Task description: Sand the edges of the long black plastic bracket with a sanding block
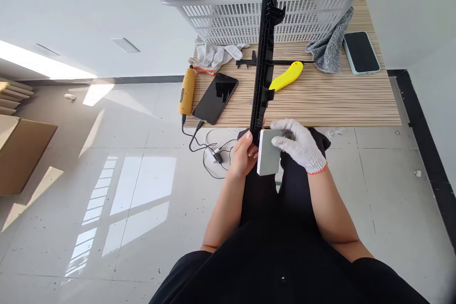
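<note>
My bare left hand (244, 153) is closed around the near end of a long black plastic trim strip (264, 52), which reaches away over the table to the basket. In my right hand (297, 142), gloved in white knit with an orange cuff, is a flat grey-and-white sanding block (269, 153), gripped at its upper right. The block is right beside the strip's near end; whether they touch I cannot tell. A yellow-handled cutter (287, 76) lies on the table, partly behind the strip.
A white basket (221, 19) full of black plastic parts stands at the table's back. On the wooden table (338, 99) lie a yellow power tool (187, 91), a black phone (215, 99), a white glove (215, 54), a grey cloth (331, 45) and another phone (361, 52). Cables (213, 152) hang at left.
</note>
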Available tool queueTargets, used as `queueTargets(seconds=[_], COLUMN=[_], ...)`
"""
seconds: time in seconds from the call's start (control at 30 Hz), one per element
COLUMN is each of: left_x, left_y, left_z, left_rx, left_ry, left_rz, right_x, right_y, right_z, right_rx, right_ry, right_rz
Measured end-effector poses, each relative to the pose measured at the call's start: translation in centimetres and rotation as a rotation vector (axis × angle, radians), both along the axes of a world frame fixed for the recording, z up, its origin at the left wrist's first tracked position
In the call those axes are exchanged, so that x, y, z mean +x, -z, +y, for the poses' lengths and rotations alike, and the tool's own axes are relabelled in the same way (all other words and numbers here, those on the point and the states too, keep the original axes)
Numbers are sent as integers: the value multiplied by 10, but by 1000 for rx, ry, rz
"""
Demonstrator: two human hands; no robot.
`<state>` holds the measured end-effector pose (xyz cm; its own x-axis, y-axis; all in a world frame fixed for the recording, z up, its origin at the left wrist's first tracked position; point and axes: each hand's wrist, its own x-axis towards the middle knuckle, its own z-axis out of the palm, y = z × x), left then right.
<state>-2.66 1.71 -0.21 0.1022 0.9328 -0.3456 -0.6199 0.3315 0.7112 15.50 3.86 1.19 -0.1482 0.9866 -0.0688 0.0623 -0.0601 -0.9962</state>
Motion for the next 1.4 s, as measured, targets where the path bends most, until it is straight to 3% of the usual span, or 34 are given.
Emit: queueTargets(seconds=[0.07,0.17,0.2,0.33,0.5,0.63,0.77,0.93,1.1,1.27,1.4], left_x=[0,0,0,0,0,0,0,-1,0,1,1], left_y=[0,0,0,-1,0,1,1,0,2,0,-2], left_z=[0,0,0,0,1,1,1,1,1,1,1], left_rx=[9,11,10,24,-11,-6,7,-20,-37,1,-2], left_ry=[-3,7,9,-3,-14,-22,-22,-15,-38,-13,-8], left_rz=[-17,-19,-15,-19,3,-6,-18,-37,-36,-48,-2], right_x=[0,0,0,0,-2,-3,-2,-1,-1,-1,0], right_y=[0,1,1,3,2,0,0,0,2,0,1], right_z=[0,1,1,2,2,1,1,1,1,1,1], right_rx=[9,7,6,25,19,22,11,31,35,32,15], right_ry=[1,173,173,-33,201,2,182,-63,168,-40,164], right_rz=[-16,7,11,-19,20,-9,7,-16,10,-12,9])
